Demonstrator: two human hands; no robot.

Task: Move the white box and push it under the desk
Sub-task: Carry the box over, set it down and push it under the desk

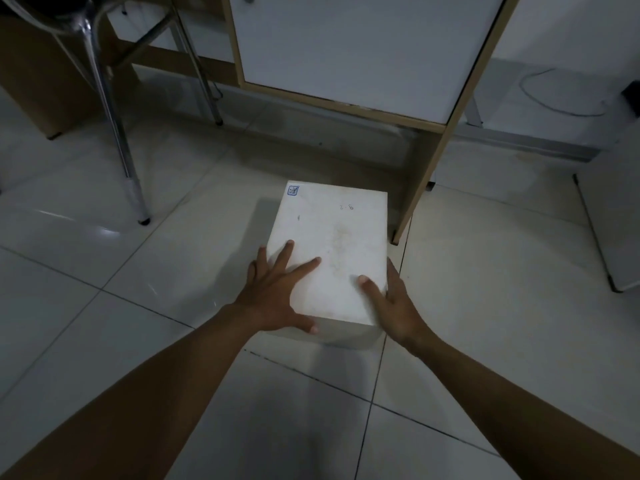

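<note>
The white box (334, 244) stands on the tiled floor just in front of the desk (346, 50), near the desk's wooden side panel (426, 168). It has a small blue mark at its far left corner. My left hand (277, 296) lies on the box's near left corner, fingers spread over the top and thumb on the near face. My right hand (391, 306) clasps the near right edge, thumb on top and fingers down the right side. A dark gap shows below the desk's white cabinet door.
A chair with chrome legs (117, 133) stands at the left, close to the desk opening. A brown cardboard-like block (41, 84) sits behind it. A white unit (609, 209) and a looped cable (561, 95) lie at the right.
</note>
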